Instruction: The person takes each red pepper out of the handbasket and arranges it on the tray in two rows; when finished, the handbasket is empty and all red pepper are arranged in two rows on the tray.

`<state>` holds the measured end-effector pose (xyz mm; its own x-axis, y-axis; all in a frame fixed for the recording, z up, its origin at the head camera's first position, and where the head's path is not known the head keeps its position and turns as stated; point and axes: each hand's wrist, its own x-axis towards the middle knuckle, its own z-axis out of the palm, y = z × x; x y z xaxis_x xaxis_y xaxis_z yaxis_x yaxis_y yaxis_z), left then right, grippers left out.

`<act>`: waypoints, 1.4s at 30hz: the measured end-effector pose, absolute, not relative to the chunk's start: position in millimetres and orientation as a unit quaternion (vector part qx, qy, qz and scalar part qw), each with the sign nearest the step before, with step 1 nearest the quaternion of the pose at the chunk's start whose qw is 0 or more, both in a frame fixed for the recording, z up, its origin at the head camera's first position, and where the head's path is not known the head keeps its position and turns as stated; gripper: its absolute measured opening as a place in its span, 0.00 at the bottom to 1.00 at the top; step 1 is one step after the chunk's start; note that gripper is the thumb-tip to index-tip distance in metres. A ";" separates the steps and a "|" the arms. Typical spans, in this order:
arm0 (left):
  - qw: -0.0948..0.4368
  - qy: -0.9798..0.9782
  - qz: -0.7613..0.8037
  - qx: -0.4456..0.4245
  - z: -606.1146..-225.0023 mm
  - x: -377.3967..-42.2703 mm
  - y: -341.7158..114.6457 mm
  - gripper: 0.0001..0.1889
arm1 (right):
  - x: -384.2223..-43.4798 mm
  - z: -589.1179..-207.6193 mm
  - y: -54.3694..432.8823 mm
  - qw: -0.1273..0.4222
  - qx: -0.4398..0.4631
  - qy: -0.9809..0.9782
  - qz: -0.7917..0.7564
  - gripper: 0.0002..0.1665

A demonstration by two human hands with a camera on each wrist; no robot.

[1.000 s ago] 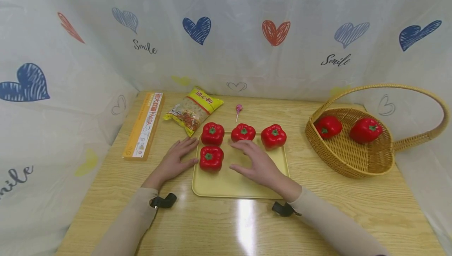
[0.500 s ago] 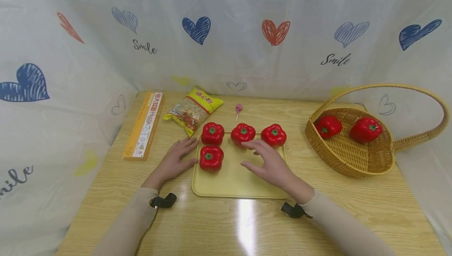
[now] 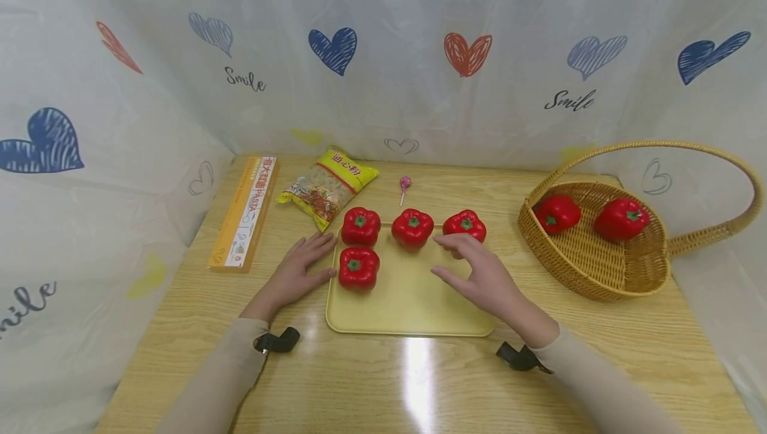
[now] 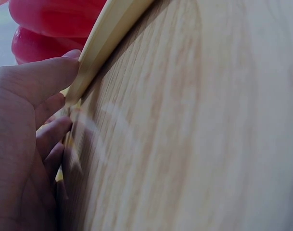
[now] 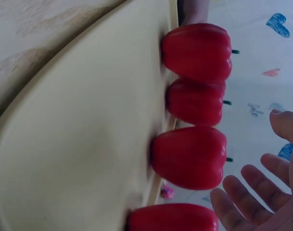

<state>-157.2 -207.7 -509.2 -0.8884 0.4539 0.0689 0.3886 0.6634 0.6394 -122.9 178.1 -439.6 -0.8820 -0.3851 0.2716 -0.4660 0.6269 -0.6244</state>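
Observation:
A pale yellow tray [image 3: 413, 311] lies on the wooden table with several red bell peppers: one at its back left corner [image 3: 361, 227], one in front of that [image 3: 358, 269], one at the back middle [image 3: 413, 229] and one at the back right [image 3: 464, 222]. My left hand [image 3: 295, 275] rests at the tray's left side, fingers spread; in the left wrist view its thumb [image 4: 55, 77] touches the rim. Above the right part of the tray hovers my right hand [image 3: 484, 279], thumb apart from the fingers and holding nothing. It partly covers the back right pepper in the head view.
A wicker basket [image 3: 560, 273] with a tall handle stands at the right, holding two red bell peppers [image 3: 621, 219]. Behind the tray lie a yellow pasta bag [image 3: 329, 184] and a pink lollipop [image 3: 405, 183]. An orange pasta box [image 3: 242, 214] is at the left.
My right hand has moved to the right, from near the back middle pepper to just in front of the back right one. The left hand and the peppers have stayed in place.

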 end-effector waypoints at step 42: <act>0.039 0.910 0.336 0.239 -514.7 -159.0 -208.6 0.36 | -138.9 -415.4 274.4 0.132 0.155 -0.937 0.284 0.28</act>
